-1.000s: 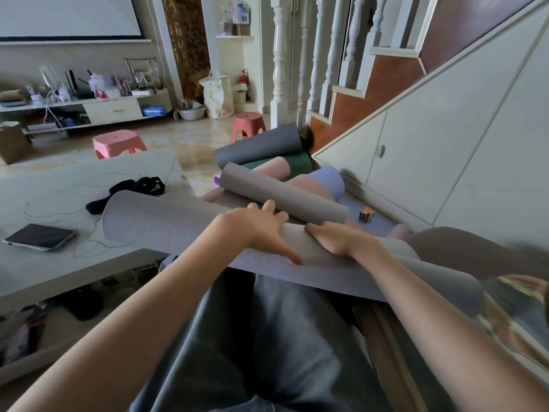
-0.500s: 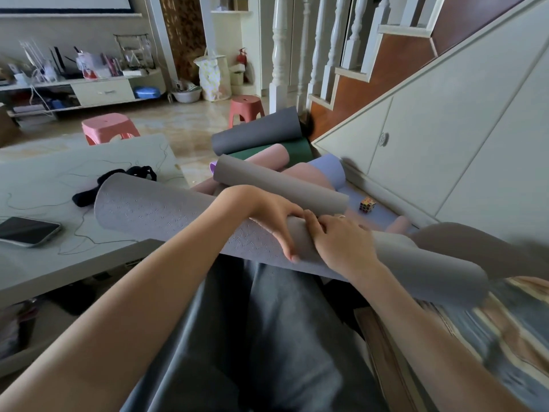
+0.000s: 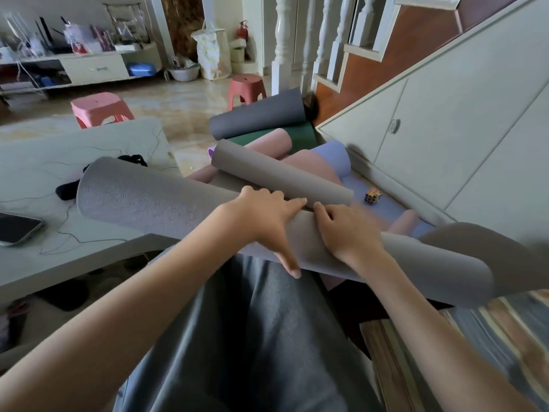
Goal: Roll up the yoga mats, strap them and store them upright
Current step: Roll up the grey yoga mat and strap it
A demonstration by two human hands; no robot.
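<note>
Table (image 3: 89,251) to the left, pale top, takes the roll's left end.

Grey mat (image 3: 166,200) is the job: rolled into a long tube lying across the lap, left end on the table, right end (image 3: 463,281) hanging unsupported past the right knee. Roll looks loose and wider at both ends than in the middle. No strap on it yet.

Mat pile (image 3: 267,141) on the floor ahead by the stair cabinet: grey, green, pink, lilac and taupe, half rolled, none strapped or upright. Task is early, I'd say.

Left hand (image 3: 261,221) lies over the top of the roll at mid length, fingers spread and fairly straight, thumb down the near side. Pressing, not gripping.

Right hand (image 3: 347,230) touches it just to the right, fingers curled over the far side of the roll, clamped on it.

Black strap (image 3: 71,185) on the table behind the roll's left end, partly hidden. Phone (image 3: 17,228) near the table edge. Small cube (image 3: 373,196) on the lilac mat.

Risks:
- Both hands bunched at the centre, so the ends can telescope or flare; the roll goes cone-shaped.
- Let one hand go for the strap and the loose wrap springs open.
- Overhanging right end may sag and drag the roll off the lap.
- Left end sweeping the table could push the phone off.
</note>
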